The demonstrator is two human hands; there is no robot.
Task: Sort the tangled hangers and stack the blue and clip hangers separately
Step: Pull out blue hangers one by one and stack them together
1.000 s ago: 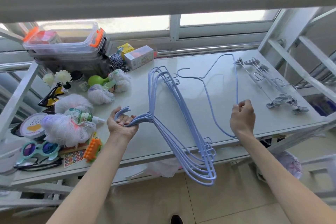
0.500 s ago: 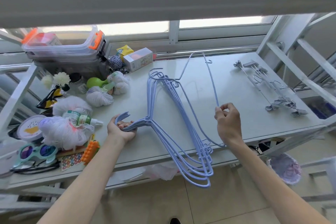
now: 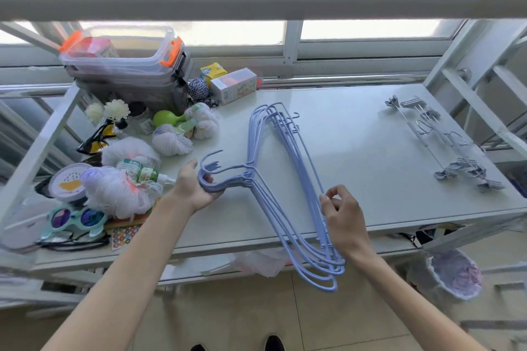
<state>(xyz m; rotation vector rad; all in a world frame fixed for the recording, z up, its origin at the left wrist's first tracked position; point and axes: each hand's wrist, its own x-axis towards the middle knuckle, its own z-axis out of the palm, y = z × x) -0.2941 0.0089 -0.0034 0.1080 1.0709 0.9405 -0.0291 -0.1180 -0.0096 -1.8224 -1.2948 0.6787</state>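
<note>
**Last blue one joins the bundle**

Nearest me, my right hand pinches a thin wire bar of the blue hangers. It belongs to the one I've just swung in from the open desk. That one now lies on the rest, their rounded ends overhanging the front edge. My left hand has its fingers curled round the bunched hooks. I judge the blue stack complete, bar squaring up. They're slim, smooth, coated wire triangles. Farther right, well apart, the clip hangers lie together, shiny metal rods with pinch clips.
</note>
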